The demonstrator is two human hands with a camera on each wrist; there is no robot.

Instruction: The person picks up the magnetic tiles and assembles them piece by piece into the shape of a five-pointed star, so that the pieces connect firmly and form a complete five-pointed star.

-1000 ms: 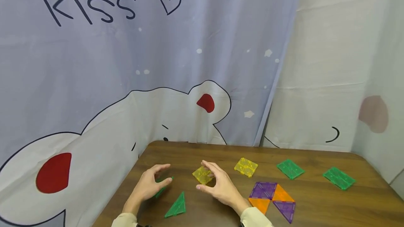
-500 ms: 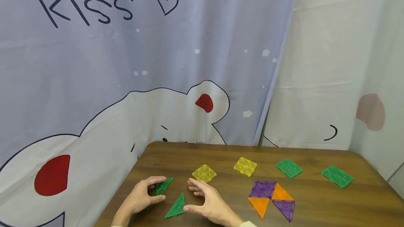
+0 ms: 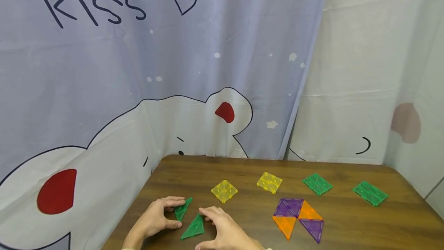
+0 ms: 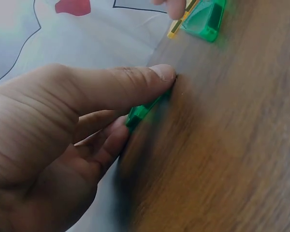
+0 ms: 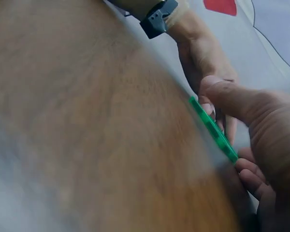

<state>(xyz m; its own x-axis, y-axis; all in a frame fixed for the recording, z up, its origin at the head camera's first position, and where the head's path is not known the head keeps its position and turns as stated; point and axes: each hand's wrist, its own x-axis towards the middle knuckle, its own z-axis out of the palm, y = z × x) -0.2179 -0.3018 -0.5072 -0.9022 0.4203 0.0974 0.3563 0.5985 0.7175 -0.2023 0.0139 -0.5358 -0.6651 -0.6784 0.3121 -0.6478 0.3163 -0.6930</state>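
Two green translucent triangular magnetic tiles lie side by side at the table's left front in the head view. My left hand [image 3: 154,217] holds the left green triangular tile [image 3: 182,209] between fingers and thumb; in the left wrist view the thumb partly hides that tile [image 4: 140,113]. My right hand [image 3: 227,228] is at the right green triangular tile [image 3: 194,227], its fingertips at the tile's upper corner and the thumb apart from it. In the right wrist view a green tile [image 5: 215,130] shows edge-on by the right fingers.
Behind the hands lie two yellow square tiles, one nearer [image 3: 224,191] and one farther [image 3: 269,182]. Two green tiles [image 3: 317,184] [image 3: 370,193] lie farther right. Purple [image 3: 288,207] and orange [image 3: 284,225] triangles meet at right front. A printed curtain [image 3: 104,68] hangs behind the wooden table [image 3: 347,227].
My left hand has come down onto the left green triangle, which has shifted slightly right. My right hand has moved left and toward me, from the near yellow square to the other green triangle.
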